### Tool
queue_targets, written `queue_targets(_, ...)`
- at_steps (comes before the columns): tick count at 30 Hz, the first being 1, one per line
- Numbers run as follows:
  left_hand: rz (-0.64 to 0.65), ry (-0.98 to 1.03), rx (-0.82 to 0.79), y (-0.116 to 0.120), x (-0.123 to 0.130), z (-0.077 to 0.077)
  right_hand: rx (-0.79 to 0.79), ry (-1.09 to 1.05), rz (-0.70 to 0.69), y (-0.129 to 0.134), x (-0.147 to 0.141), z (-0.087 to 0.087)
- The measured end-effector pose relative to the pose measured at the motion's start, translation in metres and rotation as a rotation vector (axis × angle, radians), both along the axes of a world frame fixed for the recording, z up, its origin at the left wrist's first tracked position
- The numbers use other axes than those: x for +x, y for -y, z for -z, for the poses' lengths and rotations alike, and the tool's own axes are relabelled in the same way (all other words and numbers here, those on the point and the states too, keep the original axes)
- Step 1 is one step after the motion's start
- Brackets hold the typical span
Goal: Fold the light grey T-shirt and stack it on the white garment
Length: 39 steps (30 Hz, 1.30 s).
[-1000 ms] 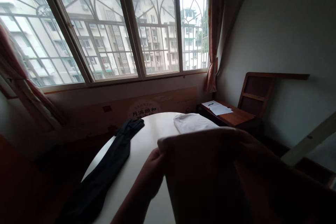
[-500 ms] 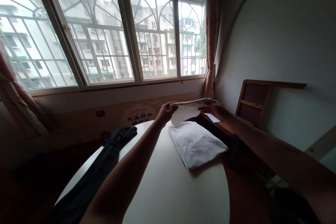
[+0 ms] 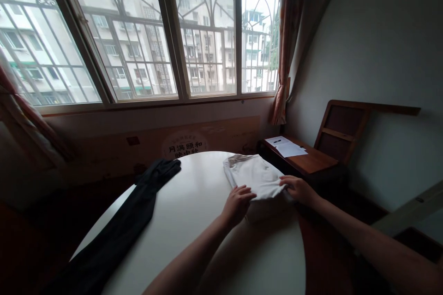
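A piece of folded white cloth, perhaps a garment, lies at the right side of the round white table. It covers most of another folded white cloth, whose edge shows on the left. My left hand is at the near left corner of the upper cloth, its fingers curled over the edge. At the near right corner, my right hand pinches the fabric between thumb and fingers. The near edge hangs slightly raised between both hands. The thumb of my left hand is largely hidden.
A long dark garment lies along the table's left side. Beyond the table's right edge stands a low wooden table with paper sheets and a pen on it. Barred windows run along the far wall.
Both hands have come down and nearer, bringing the held white cloth from above the table onto the other folded white cloth. The view has tilted down slightly.
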<state>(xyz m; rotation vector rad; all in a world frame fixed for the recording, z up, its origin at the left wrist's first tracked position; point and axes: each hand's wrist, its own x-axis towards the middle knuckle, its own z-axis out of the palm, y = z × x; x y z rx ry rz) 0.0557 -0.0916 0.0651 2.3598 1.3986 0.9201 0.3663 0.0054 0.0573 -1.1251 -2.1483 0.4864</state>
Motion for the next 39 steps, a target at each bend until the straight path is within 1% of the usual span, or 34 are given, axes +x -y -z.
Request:
queue_targets(2, -0.012, -0.034, 0.042, -0.003, 0.006, -0.009, 0.058, -0.001, 0.032, -0.005, 0.004, -0.003)
queue_targets(3, -0.008, -0.076, 0.035, -0.002, 0.009, -0.011, 0.074, 0.015, 0.044, -0.005, 0.007, -0.004)
queue_targets(5, 0.040, -0.191, -0.011, 0.002, 0.014, -0.013, 0.062, 0.097, 0.057, -0.001, 0.012, -0.004)
queue_targets(7, 0.117, -0.285, -0.061, 0.010, 0.016, -0.012, 0.009, 0.221, 0.061, 0.006, 0.017, -0.002)
queue_targets(9, 0.177, -0.333, -0.087, 0.021, 0.012, -0.012, -0.018, 0.337, 0.044, 0.015, 0.021, -0.003)
queue_targets(11, 0.229, -0.358, -0.104, 0.035, 0.004, -0.014, 0.021, 0.392, 0.037, 0.020, 0.022, -0.007)
queue_targets(12, 0.262, -0.362, -0.113, 0.042, -0.001, -0.016, 0.058, 0.385, 0.043, 0.021, 0.021, -0.011)
queue_targets(15, 0.360, -0.357, -0.142, 0.064, -0.012, -0.025, 0.170, 0.266, 0.056, 0.019, 0.006, -0.028)
queue_targets(17, 0.395, -0.364, -0.169, 0.078, -0.016, -0.033, 0.224, 0.196, 0.023, 0.013, -0.013, -0.038)
queue_targets(19, 0.396, -0.360, -0.201, 0.091, -0.015, -0.041, 0.265, 0.181, -0.034, 0.003, -0.040, -0.044)
queue_targets(21, 0.363, -0.350, -0.230, 0.104, -0.015, -0.047, 0.281, 0.204, -0.083, -0.011, -0.068, -0.045)
queue_targets(22, 0.335, -0.348, -0.241, 0.110, -0.015, -0.049, 0.262, 0.236, -0.082, -0.019, -0.082, -0.043)
queue_targets(24, 0.264, -0.365, -0.266, 0.121, -0.021, -0.049, 0.169, 0.327, -0.014, -0.036, -0.106, -0.033)
queue_targets(26, 0.173, -0.408, -0.319, 0.130, -0.032, -0.044, 0.040, 0.420, 0.095, -0.049, -0.122, -0.018)
queue_targets(29, -0.014, -0.463, -0.436, 0.140, -0.060, -0.033, -0.089, 0.488, 0.194, -0.058, -0.133, 0.008)
queue_targets(31, -0.145, -0.467, -0.484, 0.143, -0.079, -0.025, -0.128, 0.504, 0.223, -0.060, -0.134, 0.019)
queue_targets(32, -0.198, -0.464, -0.487, 0.144, -0.088, -0.022, -0.139, 0.502, 0.229, -0.060, -0.134, 0.023)
queue_targets(34, -0.254, -0.461, -0.484, 0.144, -0.102, -0.017, -0.158, 0.481, 0.236, -0.060, -0.134, 0.024)
queue_targets(36, -0.253, -0.454, -0.486, 0.143, -0.111, -0.013, -0.167, 0.436, 0.248, -0.057, -0.140, 0.019)
queue_targets(38, -0.237, -0.420, -0.484, 0.143, -0.117, -0.007, -0.143, 0.374, 0.250, -0.049, -0.153, 0.011)
queue_targets(39, -0.230, -0.396, -0.477, 0.142, -0.119, -0.003, -0.115, 0.270, 0.223, -0.042, -0.164, 0.006)
